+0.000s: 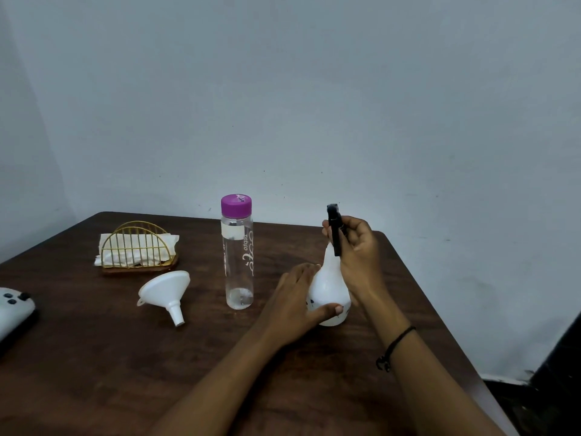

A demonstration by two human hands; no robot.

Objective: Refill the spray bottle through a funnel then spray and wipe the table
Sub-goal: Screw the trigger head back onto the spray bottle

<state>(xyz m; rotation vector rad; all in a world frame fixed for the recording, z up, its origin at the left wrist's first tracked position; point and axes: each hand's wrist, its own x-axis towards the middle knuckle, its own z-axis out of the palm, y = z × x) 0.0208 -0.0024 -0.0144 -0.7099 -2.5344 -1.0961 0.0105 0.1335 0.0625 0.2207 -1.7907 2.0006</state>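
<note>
my left hand (294,302) wraps the bulb of the white spray bottle (328,287), fingers curled behind it and thumb pressed across the front near the base. this grip is there to brace the body against the table (94,372) so it does not turn with the top. the bottle stands upright on the wood, between my two hands.

my right hand (355,247) is closed around the black spray head (334,229) at the neck, fingers clenched on it from the right. judged from this hold, the step in hand is unscrewing the head; the head looks seated on the neck, so the opening is not yet free.

to the left of my left-hand fingers, near but not touching, stands the clear water bottle (239,256) with its purple cap (236,204) on. it is upright and holds the refill supply. further left of it the white funnel (166,292) lies on its side, spout pointing toward me, ready to pick up once the neck is open.

beyond the funnel, well apart from my fingers, a gold wire holder (138,243) keeps the white tissues (107,247) upright for the wiping step.

likely risk: the light bottle tips if my left grip loosens during the twist.
</note>
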